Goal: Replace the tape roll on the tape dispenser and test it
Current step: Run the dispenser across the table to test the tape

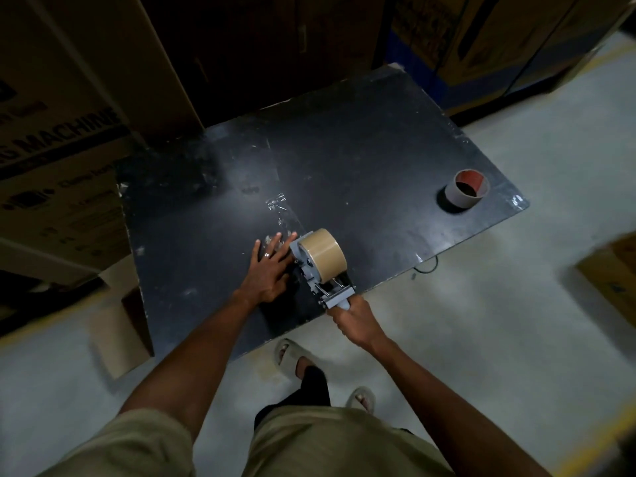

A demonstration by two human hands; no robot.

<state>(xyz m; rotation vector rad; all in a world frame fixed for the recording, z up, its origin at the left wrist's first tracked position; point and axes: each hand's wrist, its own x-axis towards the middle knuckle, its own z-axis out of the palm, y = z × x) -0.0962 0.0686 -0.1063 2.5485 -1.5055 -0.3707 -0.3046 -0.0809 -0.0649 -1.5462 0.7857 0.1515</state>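
A grey hand-held tape dispenser (311,270) with a full brown tape roll (323,254) mounted on it rests with its front end on the black table (361,160). My right hand (354,320) grips its handle at the table's near edge. My left hand (270,266) lies flat, fingers spread, on the tabletop just left of the dispenser, pressing on a strip of clear tape (280,213) that runs away from it. An empty cardboard tape core (466,189) with a red inside stands on the table's right end.
Large cardboard boxes (58,139) crowd the left and back of the table. More boxes stand at the back right (481,39) and at the right edge (612,280). A small box (120,335) sits on the pale floor by the table's left corner. My sandalled feet (292,356) are below the table edge.
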